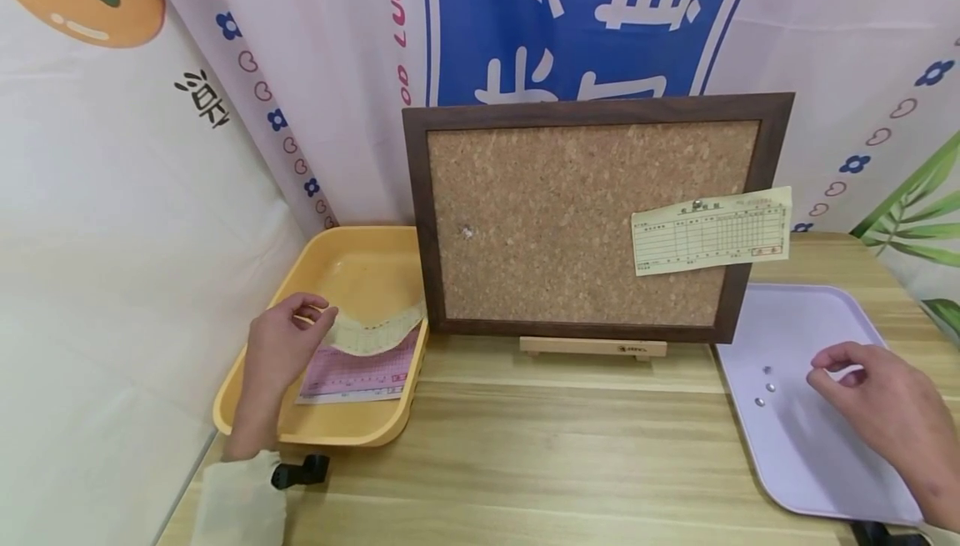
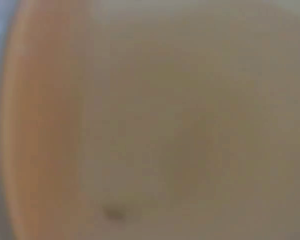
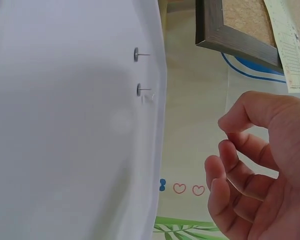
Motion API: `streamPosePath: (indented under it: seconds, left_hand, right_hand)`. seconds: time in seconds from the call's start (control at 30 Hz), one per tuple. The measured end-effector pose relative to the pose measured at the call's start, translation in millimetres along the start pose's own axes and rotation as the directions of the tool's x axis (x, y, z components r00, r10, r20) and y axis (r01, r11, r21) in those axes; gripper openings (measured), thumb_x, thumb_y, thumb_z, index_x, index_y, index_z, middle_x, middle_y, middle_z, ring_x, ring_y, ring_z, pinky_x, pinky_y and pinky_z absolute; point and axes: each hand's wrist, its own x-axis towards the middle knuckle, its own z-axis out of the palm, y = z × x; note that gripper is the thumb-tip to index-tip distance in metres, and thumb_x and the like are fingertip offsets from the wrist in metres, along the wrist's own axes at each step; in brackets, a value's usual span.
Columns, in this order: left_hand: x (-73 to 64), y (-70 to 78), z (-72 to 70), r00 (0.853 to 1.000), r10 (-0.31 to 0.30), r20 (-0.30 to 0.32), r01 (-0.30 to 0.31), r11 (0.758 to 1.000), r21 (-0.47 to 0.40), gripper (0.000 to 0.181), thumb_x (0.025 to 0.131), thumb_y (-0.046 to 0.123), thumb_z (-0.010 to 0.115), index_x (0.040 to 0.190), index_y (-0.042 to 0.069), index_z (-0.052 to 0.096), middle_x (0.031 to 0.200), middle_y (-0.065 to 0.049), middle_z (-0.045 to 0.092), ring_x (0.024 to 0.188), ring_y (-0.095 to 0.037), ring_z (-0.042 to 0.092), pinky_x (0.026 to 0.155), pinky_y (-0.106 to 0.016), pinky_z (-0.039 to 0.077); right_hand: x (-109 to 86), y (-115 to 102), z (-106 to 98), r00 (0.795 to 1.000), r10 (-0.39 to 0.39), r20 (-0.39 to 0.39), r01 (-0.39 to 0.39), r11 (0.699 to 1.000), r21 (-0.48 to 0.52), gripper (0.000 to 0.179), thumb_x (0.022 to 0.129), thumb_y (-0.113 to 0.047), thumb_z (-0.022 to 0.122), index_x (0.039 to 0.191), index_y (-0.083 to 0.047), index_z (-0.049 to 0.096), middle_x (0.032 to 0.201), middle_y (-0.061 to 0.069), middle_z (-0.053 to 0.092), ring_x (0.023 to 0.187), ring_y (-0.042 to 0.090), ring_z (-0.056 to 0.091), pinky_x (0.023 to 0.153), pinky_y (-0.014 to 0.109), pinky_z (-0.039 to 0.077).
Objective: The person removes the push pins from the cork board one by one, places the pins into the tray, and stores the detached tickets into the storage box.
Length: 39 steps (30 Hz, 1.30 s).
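My left hand [image 1: 281,346] is over the yellow tray and pinches the left end of a pale yellow receipt slip [image 1: 371,336], which sags in a curve. Beneath it, pink printed slips [image 1: 352,373] lie in the tray [image 1: 375,433]. The left wrist view is a blur. Over the lilac tray [image 1: 802,479], my right hand [image 1: 888,400] has its fingers loosely bent, thumb close to the index finger. Nothing shows between those fingertips in the right wrist view. Silver thumbtacks [image 1: 771,388] lie in this tray to the left of the hand; two stand point up [image 3: 138,90].
A framed cork board [image 1: 555,237] leans on a small wooden stand [image 1: 592,347]. One yellow receipt [image 1: 712,237] is tacked at its right side, overlapping the frame. A small shiny spot [image 1: 467,232] shows on the cork's left. Printed curtains [image 1: 352,71] hang behind the wooden table [image 1: 562,446].
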Motion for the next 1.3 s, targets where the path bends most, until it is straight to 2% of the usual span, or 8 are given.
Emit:
streamPosePath:
  seconds: [0.2,0.33,0.6,0.8,0.93,1.07,1.17,1.3]
  left_hand:
    - [-2.7,28.7,7.6,0.994,0.086,-0.073,-0.087,0.996,-0.012,0.017,0.095,0.021,0.074,0.101,0.004,0.073,0.079,-0.005,0.068,0.073,-0.019,0.063,0.064,-0.018,0.044]
    - [-2.8,51.5,18.0,0.976,0.187,-0.114,-0.193,0.980,-0.045,0.014,0.093,0.015,0.076,0.100,0.003,0.074,0.077,-0.003,0.068,0.069,-0.018,0.063,0.063,-0.019,0.045]
    - [-8.3,101.8,40.2,0.937,0.347,-0.031,-0.348,0.933,-0.094,0.013,0.092,0.015,0.078,0.099,0.005,0.074,0.079,-0.001,0.066,0.069,-0.016,0.063,0.061,-0.034,0.051]
    - [-10.4,131.2,60.4,0.886,0.463,-0.007,-0.460,0.879,-0.128,0.008,0.091,0.009,0.077,0.097,0.006,0.073,0.079,0.000,0.065,0.067,-0.014,0.060,0.060,-0.032,0.051]
    - [-12.2,149.1,75.0,0.847,0.531,-0.032,-0.529,0.835,-0.151,0.007,0.088,0.006,0.076,0.094,0.004,0.073,0.078,-0.001,0.066,0.065,-0.013,0.060,0.058,-0.029,0.050]
    - [-13.9,169.4,90.0,0.822,0.567,-0.047,-0.566,0.807,-0.171,0.008,0.089,0.005,0.075,0.096,0.002,0.073,0.080,-0.003,0.068,0.066,-0.013,0.062,0.059,-0.025,0.052]
    - [-13.0,184.1,101.5,0.821,0.569,-0.050,-0.568,0.806,-0.164,0.009,0.089,0.004,0.075,0.098,0.002,0.074,0.082,-0.003,0.069,0.068,-0.012,0.063,0.061,-0.022,0.052]
    - [-13.0,200.0,117.7,0.816,0.578,-0.028,-0.574,0.804,-0.153,0.012,0.089,0.005,0.076,0.101,0.005,0.074,0.085,-0.001,0.069,0.069,-0.010,0.062,0.059,-0.020,0.050]
  right_hand:
    - [-2.1,-5,-3,0.997,-0.062,-0.056,0.064,0.998,0.024,0.015,0.087,-0.015,0.072,0.090,0.000,0.072,0.081,0.013,0.070,0.072,0.029,0.060,0.061,0.038,0.038]
    - [-1.7,-12,-7,0.994,-0.079,-0.070,0.082,0.996,0.045,0.016,0.088,-0.015,0.071,0.093,0.000,0.071,0.084,0.016,0.070,0.076,0.035,0.062,0.062,0.037,0.039]
    - [0.6,-29,-14,0.971,-0.163,-0.174,0.177,0.982,0.066,0.012,0.087,-0.015,0.073,0.094,-0.005,0.071,0.083,0.013,0.072,0.071,0.025,0.062,0.058,0.027,0.037]
    - [5.3,-45,-18,0.950,-0.212,-0.228,0.238,0.967,0.095,0.009,0.085,-0.012,0.075,0.092,-0.007,0.072,0.079,0.009,0.070,0.068,-0.002,0.051,0.057,0.024,0.036]
    - [8.3,-58,-18,0.937,-0.253,-0.242,0.283,0.954,0.098,0.011,0.085,-0.011,0.075,0.095,-0.005,0.072,0.085,0.012,0.070,0.074,0.005,0.055,0.061,0.023,0.037]
    - [11.0,-70,-20,0.933,-0.262,-0.248,0.298,0.947,0.121,0.016,0.087,-0.012,0.074,0.100,-0.004,0.072,0.089,0.014,0.070,0.074,0.005,0.054,0.061,0.021,0.038]
    - [14.8,-80,-21,0.932,-0.255,-0.258,0.299,0.942,0.151,0.017,0.089,-0.016,0.074,0.103,-0.005,0.073,0.089,0.013,0.071,0.073,-0.004,0.050,0.060,0.022,0.038]
    - [19.4,-93,-19,0.930,-0.229,-0.288,0.286,0.942,0.175,0.016,0.091,-0.019,0.074,0.102,-0.007,0.073,0.091,0.012,0.072,0.077,0.008,0.058,0.061,0.021,0.038]
